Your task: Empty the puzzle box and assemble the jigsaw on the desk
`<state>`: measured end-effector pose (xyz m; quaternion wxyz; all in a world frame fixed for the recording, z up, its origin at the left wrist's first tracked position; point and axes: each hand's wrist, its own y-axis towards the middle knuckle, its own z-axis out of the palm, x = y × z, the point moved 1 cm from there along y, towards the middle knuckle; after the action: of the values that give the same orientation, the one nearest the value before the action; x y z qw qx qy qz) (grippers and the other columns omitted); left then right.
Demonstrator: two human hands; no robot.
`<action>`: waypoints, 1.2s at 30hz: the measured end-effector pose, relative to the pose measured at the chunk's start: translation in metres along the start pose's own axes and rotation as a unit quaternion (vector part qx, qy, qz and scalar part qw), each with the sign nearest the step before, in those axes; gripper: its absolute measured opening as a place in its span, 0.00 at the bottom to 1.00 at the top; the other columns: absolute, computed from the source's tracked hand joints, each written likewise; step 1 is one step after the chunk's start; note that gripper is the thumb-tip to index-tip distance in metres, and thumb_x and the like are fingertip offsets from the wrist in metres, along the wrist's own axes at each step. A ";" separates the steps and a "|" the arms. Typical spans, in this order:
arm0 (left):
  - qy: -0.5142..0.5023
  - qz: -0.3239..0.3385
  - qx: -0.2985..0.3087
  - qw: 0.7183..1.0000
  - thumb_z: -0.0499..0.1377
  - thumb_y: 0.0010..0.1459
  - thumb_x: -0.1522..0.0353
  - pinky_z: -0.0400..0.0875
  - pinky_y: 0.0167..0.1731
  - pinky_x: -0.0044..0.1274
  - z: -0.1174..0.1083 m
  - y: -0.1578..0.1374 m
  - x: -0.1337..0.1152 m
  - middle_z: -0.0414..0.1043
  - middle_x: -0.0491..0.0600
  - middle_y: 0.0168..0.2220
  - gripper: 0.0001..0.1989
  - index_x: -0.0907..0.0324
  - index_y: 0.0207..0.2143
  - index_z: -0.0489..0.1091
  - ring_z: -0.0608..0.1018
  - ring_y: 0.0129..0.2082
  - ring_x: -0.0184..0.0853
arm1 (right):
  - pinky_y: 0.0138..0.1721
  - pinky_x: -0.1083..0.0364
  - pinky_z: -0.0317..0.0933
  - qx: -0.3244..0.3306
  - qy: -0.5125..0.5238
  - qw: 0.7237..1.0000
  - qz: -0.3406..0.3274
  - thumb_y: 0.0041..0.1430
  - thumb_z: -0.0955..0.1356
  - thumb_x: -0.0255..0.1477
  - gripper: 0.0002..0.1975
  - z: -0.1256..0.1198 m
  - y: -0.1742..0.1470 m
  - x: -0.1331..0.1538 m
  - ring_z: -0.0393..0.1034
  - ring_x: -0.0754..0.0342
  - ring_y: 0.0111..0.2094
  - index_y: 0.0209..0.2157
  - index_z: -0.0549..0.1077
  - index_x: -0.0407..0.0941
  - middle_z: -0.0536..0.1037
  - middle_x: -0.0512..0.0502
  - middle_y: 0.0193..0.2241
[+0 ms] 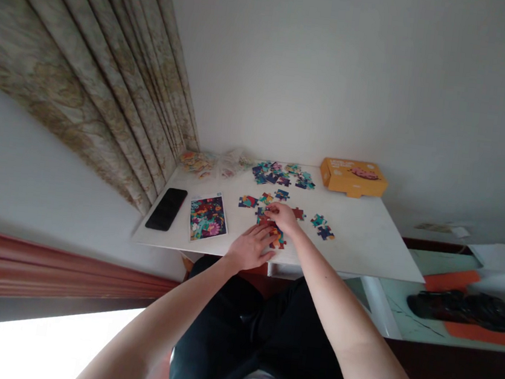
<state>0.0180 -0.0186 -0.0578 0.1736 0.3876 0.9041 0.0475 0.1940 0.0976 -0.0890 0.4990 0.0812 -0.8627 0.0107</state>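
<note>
My left hand (251, 247) lies flat with its fingers out, its fingertips on a joined patch of jigsaw puzzle (278, 238) near the table's front edge. At the far side of that patch, my right hand (283, 216) pinches a puzzle piece (269, 211), which its fingers partly cover. Loose pieces lie close by: a red and teal one (248, 202), a dark blue one (281, 194) and a brown one (298, 213). To the left rests the picture card (208, 217), a colourful print with a white border. Both hands hide part of the joined patch.
A black phone (166, 209) lies at the table's left edge beside the curtain (112, 64). Along the wall are clear bags (236, 162), a heap of puzzle pieces (272, 173) and a yellow box (353, 177). Two joined teal and blue pieces (325, 232) lie right of my hands.
</note>
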 end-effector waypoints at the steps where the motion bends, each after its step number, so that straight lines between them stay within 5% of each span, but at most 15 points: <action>1: 0.001 0.000 0.000 1.000 0.57 0.70 0.57 0.59 0.70 0.41 0.000 0.000 0.000 0.66 0.58 0.67 0.25 0.58 0.64 0.69 0.66 0.70 0.48 | 0.43 0.50 0.70 -0.006 -0.021 1.000 -0.002 0.56 0.76 0.29 0.05 0.001 0.000 0.000 0.78 0.48 0.36 0.36 0.82 0.47 0.83 0.47 0.33; 8: 0.002 0.002 -0.002 1.000 0.57 0.70 0.56 0.60 0.70 0.40 0.000 0.000 0.000 0.67 0.58 0.67 0.26 0.59 0.64 0.69 0.66 0.70 0.48 | 0.45 0.50 0.68 -0.039 -0.086 0.995 -0.034 0.52 0.77 0.27 0.06 0.002 -0.001 0.001 0.75 0.49 0.38 0.34 0.81 0.47 0.79 0.46 0.36; 14: 0.007 0.000 0.005 1.000 0.57 0.70 0.57 0.58 0.71 0.41 -0.002 0.000 0.000 0.66 0.57 0.68 0.25 0.57 0.65 0.69 0.64 0.70 0.47 | 0.42 0.50 0.69 -0.085 0.004 0.995 -0.056 0.61 0.72 0.36 0.08 -0.002 -0.012 0.008 0.75 0.48 0.36 0.36 0.80 0.47 0.81 0.46 0.34; 17: 0.015 -0.018 -0.003 1.000 0.58 0.69 0.55 0.51 0.73 0.46 -0.003 0.000 0.000 0.61 0.56 0.71 0.26 0.54 0.65 0.68 0.59 0.73 0.48 | 0.43 0.49 0.69 -0.166 0.022 0.983 -0.074 0.67 0.67 0.41 0.14 -0.021 -0.031 0.008 0.76 0.47 0.36 0.38 0.80 0.46 0.83 0.42 0.36; 22: 0.015 -0.060 -0.011 0.998 0.57 0.70 0.53 0.48 0.73 0.49 -0.004 0.001 0.002 0.58 0.57 0.72 0.28 0.53 0.67 0.65 0.57 0.74 0.48 | 0.46 0.47 0.66 -0.251 -0.127 0.956 -0.088 0.68 0.65 0.38 0.14 -0.068 -0.083 -0.014 0.73 0.45 0.37 0.39 0.80 0.46 0.82 0.39 0.36; 28: 0.022 -0.085 -0.013 0.996 0.54 0.71 0.52 0.51 0.72 0.48 -0.003 0.004 0.001 0.58 0.56 0.72 0.26 0.51 0.65 0.68 0.60 0.73 0.47 | 0.50 0.44 0.63 -0.275 -0.254 0.926 -0.054 0.68 0.65 0.37 0.13 -0.102 -0.124 -0.041 0.72 0.41 0.44 0.42 0.79 0.46 0.82 0.37 0.41; 36: 0.039 -0.092 -0.014 0.995 0.52 0.72 0.52 0.51 0.72 0.48 -0.001 0.005 0.000 0.59 0.55 0.72 0.25 0.51 0.64 0.70 0.61 0.73 0.46 | 0.58 0.40 0.59 -0.208 -0.282 0.933 -0.080 0.67 0.66 0.39 0.16 -0.091 -0.114 -0.040 0.71 0.38 0.55 0.51 0.77 0.46 0.80 0.36 0.53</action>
<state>0.0209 -0.0147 -0.0558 0.1468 0.2982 0.9413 0.0591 0.3093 -0.0004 -0.0853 0.2400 0.0438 -0.9415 -0.2326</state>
